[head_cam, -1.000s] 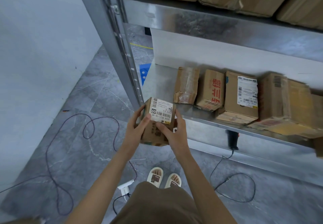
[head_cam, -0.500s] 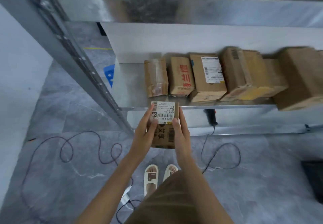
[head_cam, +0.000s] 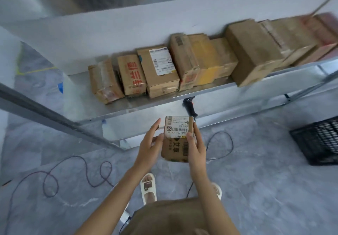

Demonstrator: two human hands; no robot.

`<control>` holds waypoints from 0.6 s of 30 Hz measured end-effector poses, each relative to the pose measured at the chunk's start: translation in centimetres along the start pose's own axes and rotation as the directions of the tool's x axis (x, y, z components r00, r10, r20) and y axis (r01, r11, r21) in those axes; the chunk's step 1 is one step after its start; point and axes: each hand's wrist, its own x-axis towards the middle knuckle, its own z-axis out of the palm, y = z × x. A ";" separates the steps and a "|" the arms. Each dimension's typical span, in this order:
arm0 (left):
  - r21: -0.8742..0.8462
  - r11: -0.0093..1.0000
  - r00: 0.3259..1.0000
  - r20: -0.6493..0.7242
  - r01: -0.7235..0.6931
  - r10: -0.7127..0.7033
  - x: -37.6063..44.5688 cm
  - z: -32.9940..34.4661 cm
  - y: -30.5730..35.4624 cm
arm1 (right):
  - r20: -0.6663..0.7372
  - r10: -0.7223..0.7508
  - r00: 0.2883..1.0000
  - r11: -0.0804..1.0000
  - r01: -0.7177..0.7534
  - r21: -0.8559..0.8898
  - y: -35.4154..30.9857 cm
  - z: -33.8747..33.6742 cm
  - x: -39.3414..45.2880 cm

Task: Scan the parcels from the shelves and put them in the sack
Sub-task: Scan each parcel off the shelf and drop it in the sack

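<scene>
A small cardboard box [head_cam: 177,139] is sitting between both hands, in the air just in front of the lower shelf [head_cam: 139,104] and above the floor. It is a brown, boxy parcel with dark printed characters on its lower face and a white paper label [head_cam: 176,127] with barcodes stuck across its upper part. The right hand [head_cam: 196,146] is gripping the box along its right edge, thumb lying over the label's lower corner. The left hand [head_cam: 150,144] is resting at the left side with its fingers [head_cam: 154,128] stretched out fairly straight and loose — only the thumb seems to be touching the cardboard.

Behind the box, the shelf is a smooth sheet of shiny metal, and a row of other parcels [head_cam: 201,64] is lining it side by side: creased brown cartons, one wrapped in glossy tape, one printed with red characters, one carrying a white shipping label, one with a yellow patch. The larger ones to the right are blurred. A slanted metal post [head_cam: 54,121] is crossing the left of the view.

A black handheld scanner [head_cam: 190,106] is hanging at the shelf's front edge, just above the box, its cable [head_cam: 223,146] looping over the grey marbled floor [head_cam: 265,189]. A second thin cord [head_cam: 76,174] is curling across the floor to the left. A black mesh crate [head_cam: 318,143] is standing at the right — well apart from the hands. Two pale sandals [head_cam: 149,189] are showing below the arms.
</scene>
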 end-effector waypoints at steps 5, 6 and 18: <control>0.062 0.995 0.995 -0.079 0.072 -0.067 1.0 7.2 -0.5 | -0.033 0.038 0.999 0.999 -0.038 -0.022 0.8 -8.5 2.6; 0.066 0.993 0.992 -0.093 0.095 -0.089 1.3 8.9 -0.5 | -0.034 0.049 0.998 0.999 -0.049 -0.020 1.0 -10.3 3.2; 0.136 0.946 0.952 -0.125 0.295 -0.279 14.3 25.1 -6.4 | 0.045 0.112 0.993 0.993 -0.114 0.028 7.8 -21.2 16.3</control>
